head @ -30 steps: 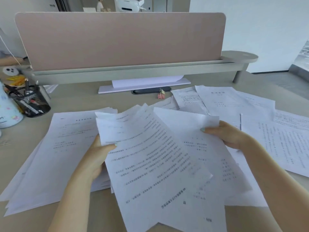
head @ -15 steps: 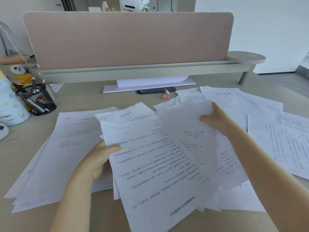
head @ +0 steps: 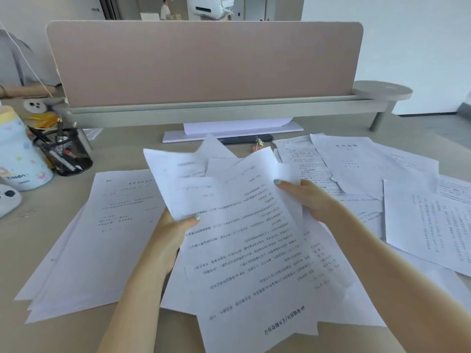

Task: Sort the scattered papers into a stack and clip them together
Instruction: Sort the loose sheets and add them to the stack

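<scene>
A loose bundle of printed white sheets is lifted off the desk in the middle. My left hand pinches the bundle's left edge, thumb on top. My right hand holds the bundle's upper right part, thumb lying on the top sheet. More sheets lie flat on the desk: a rough pile at the left and scattered pages at the right and far right. A small pink binder clip lies beyond the papers near the divider's base.
A tall pink desk divider closes off the far side. A black mesh pen holder and a printed tub stand at the left, with a small white object beside them. A dark flat bar lies under the divider.
The bundle has been raised and tilted up toward me. My right hand has drawn its sheets in over the ones in my left hand, so the fan is narrower.
</scene>
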Motion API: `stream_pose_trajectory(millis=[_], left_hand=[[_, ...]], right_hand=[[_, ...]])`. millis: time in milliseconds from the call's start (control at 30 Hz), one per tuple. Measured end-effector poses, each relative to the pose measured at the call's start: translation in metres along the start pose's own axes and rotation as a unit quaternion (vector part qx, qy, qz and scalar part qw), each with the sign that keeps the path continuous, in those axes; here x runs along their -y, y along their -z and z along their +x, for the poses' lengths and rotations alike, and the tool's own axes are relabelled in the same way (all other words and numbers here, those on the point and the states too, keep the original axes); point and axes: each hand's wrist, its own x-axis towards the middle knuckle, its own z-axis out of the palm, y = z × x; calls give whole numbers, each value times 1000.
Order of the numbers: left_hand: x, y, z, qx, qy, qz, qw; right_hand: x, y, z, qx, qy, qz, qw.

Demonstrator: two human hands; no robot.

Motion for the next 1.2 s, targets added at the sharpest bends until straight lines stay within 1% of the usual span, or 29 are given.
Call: stream_pose_trajectory(millis=[67,133,233,333,400,433,467,567,600,667,700,800,867,933,1000,1067,1133,1200], left_hand=[[1,3,0,11,4,-24,1000],[-1,6,0,36,-3,-40,999],[2,6,3,39,-7,-25,999],[10,0,8,6,-38,45,998],[12,-1,9,1,-61,89,994],[11,-1,8,2,-77,102,992],[9,0,7,2,-89,103,991],[0,3,3,16,-119,69,990],[-2,5,2,29,-129,61,989],[-4,7,-1,46,-138,48,988],[-5,8,-2,52,-140,44,988],[-6,9,-4,49,-140,22,989],[-7,10,-5,44,-136,0,990],[-7,12,-5,45,-134,-22,990],[-7,11,-6,50,-133,-40,989],[-4,10,-4,51,-125,-38,990],[-2,11,0,43,-112,-8,993],[-1,14,4,40,-100,17,994]], right_hand=[[-1,-2,4,-58,12,9,998],[-2,-2,5,-75,39,18,996],[-4,2,3,-31,15,48,998],[-6,10,4,38,-6,69,997],[-4,9,-3,91,-24,74,993],[-5,7,-4,100,-22,75,992],[-6,4,-5,85,-14,74,994],[-11,-1,-3,-57,16,44,997],[-11,-2,-4,-67,31,52,996],[-10,0,-8,-39,41,76,996],[-10,3,-9,-17,33,98,994],[-9,9,-17,56,28,148,987],[-10,12,-23,116,19,185,976],[-8,12,-31,150,7,214,965],[-3,6,-40,158,9,195,968],[-2,1,-41,128,23,140,982],[0,-5,-43,107,39,101,988],[2,-9,-43,93,44,102,990]])
